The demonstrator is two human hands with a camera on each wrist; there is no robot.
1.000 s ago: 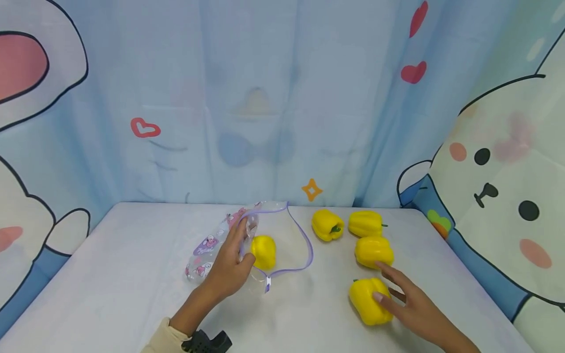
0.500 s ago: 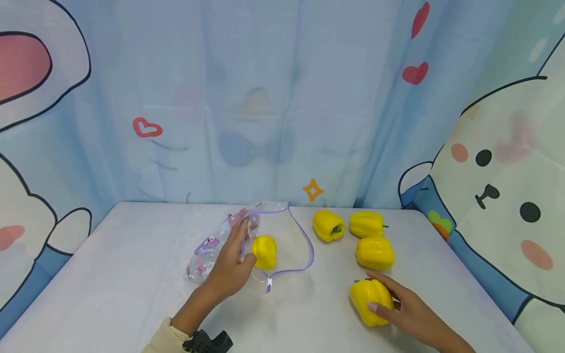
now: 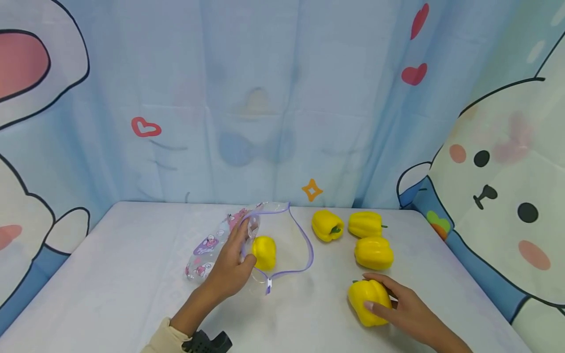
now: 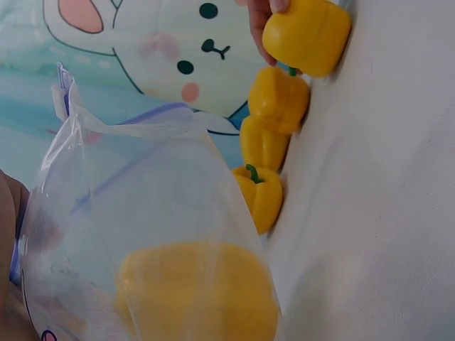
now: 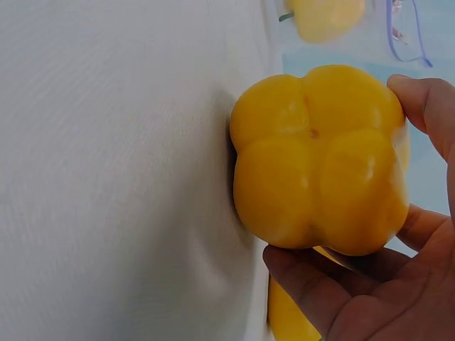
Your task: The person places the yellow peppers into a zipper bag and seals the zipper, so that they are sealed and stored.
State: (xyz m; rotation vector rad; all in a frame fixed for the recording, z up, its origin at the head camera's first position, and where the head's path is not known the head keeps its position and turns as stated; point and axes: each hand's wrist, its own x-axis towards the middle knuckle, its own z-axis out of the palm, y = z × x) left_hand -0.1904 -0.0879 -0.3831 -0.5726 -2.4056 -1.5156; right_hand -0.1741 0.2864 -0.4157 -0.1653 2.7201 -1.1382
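Note:
A clear printed bag (image 3: pixel 207 247) with a purple-edged mouth lies on the table, its opening facing right. My left hand (image 3: pixel 231 269) holds the bag's upper edge at the mouth, thumb near the opening. One yellow pepper (image 3: pixel 265 252) sits just inside the mouth; the left wrist view shows that pepper (image 4: pixel 199 291) through the plastic. At the front right, my right hand (image 3: pixel 408 311) grips another yellow pepper (image 3: pixel 367 301), thumb on one side and fingers on the other. In the right wrist view, that pepper's lobed bottom (image 5: pixel 320 160) faces the camera.
Three more yellow peppers stand behind the gripped one: one at the back (image 3: pixel 327 225), one to its right (image 3: pixel 365 224), and one nearer (image 3: pixel 374 253). A patterned curtain (image 3: pixel 265 98) hangs behind the white table (image 3: pixel 132 294). A purple zip slider (image 3: pixel 269 283) is at the bag's near edge.
My right hand has moved slightly left and its fingers have closed round the front pepper. My left hand and the bag have stayed in place.

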